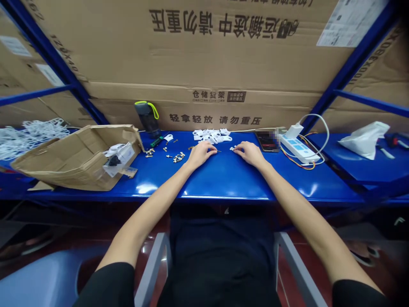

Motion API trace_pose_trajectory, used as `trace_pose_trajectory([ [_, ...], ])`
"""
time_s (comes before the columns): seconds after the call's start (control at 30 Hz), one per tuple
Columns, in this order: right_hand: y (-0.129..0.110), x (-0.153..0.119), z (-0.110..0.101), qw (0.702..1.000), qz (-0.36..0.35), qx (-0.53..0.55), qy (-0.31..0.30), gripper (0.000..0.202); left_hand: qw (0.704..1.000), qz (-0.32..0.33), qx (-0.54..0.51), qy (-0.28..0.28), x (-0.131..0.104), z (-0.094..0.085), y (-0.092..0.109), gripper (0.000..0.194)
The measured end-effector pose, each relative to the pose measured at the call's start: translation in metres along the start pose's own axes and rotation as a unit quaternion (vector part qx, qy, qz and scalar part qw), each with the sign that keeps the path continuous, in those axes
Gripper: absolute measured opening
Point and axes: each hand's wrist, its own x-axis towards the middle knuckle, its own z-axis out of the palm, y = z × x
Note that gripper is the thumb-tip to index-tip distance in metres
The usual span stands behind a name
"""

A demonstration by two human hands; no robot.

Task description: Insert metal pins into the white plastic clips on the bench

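On the blue tabletop, my left hand (201, 154) pinches a small thin brass-coloured piece (219, 151) that sticks out past the fingertips. My right hand (251, 153) is closed at the fingertips on a small white part (232, 149), too small to make out fully. A pile of white plastic pieces (212, 136) lies just beyond both hands. Left of my left hand is a cluster of small brass-coloured metal parts (179, 157), with more metal bits (150, 152) farther left. A green-handled screwdriver (156, 142) rests near a single white piece (168, 137).
An open cardboard box (73, 170) with bagged items stands at left, beside a heap of white cords (35, 136). A dark bottle (148, 119) stands behind. To the right are a phone (267, 140), a power strip (299, 148) with cables and a white bag (364, 138).
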Motion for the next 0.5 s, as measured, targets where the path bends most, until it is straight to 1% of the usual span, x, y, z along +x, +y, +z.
trace_pose_trajectory([
  [0.1,-0.003,0.001,0.003,0.999,-0.019,0.04,0.017,0.019,1.0,0.006,-0.012,0.019,0.001,0.002,-0.002,0.016],
  [0.2,-0.012,0.0,0.006,0.989,-0.021,0.141,0.042,0.02,0.998,0.016,-0.037,0.042,0.001,0.003,-0.002,0.016],
  [0.27,-0.02,0.0,0.006,0.974,-0.009,0.22,0.06,0.023,0.997,0.019,-0.061,0.053,0.002,0.004,0.0,0.017],
  [0.37,-0.031,0.0,0.006,0.941,0.018,0.327,0.081,0.029,0.993,0.016,-0.097,0.062,0.002,0.006,0.004,0.018],
  [0.5,-0.037,-0.001,0.009,0.904,0.052,0.417,0.081,0.035,0.989,0.014,-0.129,0.068,0.002,0.009,0.008,0.02],
])
